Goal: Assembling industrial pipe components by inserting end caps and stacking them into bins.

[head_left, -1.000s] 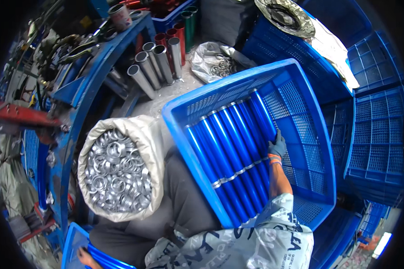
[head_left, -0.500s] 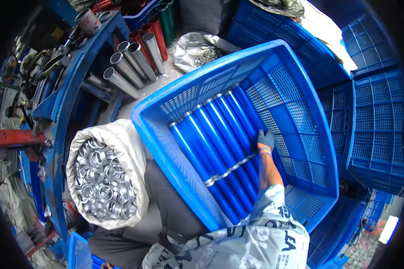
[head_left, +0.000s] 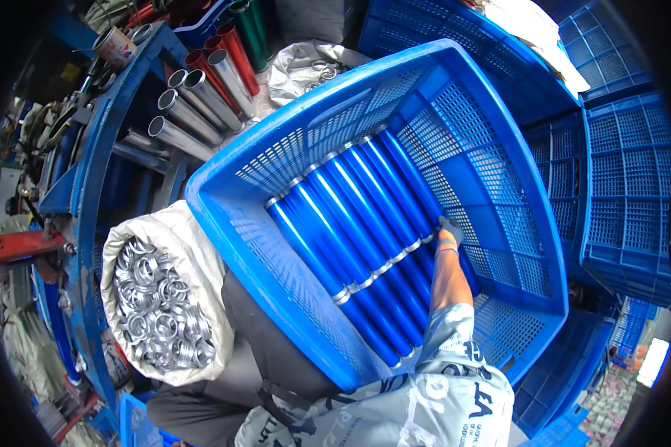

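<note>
At your left a white sack (head_left: 201, 246) stands packed with silver metal rings (head_left: 156, 309). Above it, bare and red tubes (head_left: 201, 86) lean on a blue rack (head_left: 101, 160). Empty blue crates (head_left: 626, 186) stack at your right.

blue slatted crate (head_left: 499, 223) on the person's lap, blue tubes (head_left: 358, 223) lying side by side inside.

We see the tubes (head_left: 358, 238) lying side by side in the left half of the crate (head_left: 499, 186), our right hand (head_left: 449, 232) on their right edge. Left of the crate sits a sack of metal rings (head_left: 160, 298); stacked crates (head_left: 626, 179) stand right.
</note>
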Demonstrator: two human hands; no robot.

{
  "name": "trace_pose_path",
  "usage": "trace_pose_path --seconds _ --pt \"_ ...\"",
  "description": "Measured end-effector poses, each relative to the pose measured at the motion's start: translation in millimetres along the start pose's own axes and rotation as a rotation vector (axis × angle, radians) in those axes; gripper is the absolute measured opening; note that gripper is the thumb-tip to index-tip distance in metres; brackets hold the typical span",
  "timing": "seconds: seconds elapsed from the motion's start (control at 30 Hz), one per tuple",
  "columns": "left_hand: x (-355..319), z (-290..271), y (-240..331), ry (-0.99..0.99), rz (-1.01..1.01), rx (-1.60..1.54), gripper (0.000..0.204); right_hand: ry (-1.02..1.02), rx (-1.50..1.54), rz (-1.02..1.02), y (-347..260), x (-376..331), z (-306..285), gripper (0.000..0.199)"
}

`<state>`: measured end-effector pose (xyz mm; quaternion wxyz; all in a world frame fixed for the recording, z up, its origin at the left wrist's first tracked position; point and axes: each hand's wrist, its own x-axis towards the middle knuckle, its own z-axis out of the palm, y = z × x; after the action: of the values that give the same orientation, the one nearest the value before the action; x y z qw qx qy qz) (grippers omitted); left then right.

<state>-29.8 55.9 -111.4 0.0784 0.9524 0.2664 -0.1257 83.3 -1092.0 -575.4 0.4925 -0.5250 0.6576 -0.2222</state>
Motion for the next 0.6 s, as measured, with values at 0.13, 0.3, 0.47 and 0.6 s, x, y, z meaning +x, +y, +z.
trace_pose_path --seconds 0.13,0.3,0.47,0.6 --pt "2 13 -12 0.029 0.290 0.168 0.051 -0.184 -0.161 -0.258 2 -10 -16 0.064" --pt "-8 1 -2 0.068 0.109 0.181 0.050 -0.270 -0.711 -0.075 -1 -68 -52 0.064" --pt "5 14 -4 0.029 0.197 0.132 0.054 -0.176 -0.428 0.155 -12 -89 -20 0.064" --pt "3 6 -8 -0.041 0.183 0.256 0.052 -0.106 -0.025 0.391 -19 -85 -15 0.049"
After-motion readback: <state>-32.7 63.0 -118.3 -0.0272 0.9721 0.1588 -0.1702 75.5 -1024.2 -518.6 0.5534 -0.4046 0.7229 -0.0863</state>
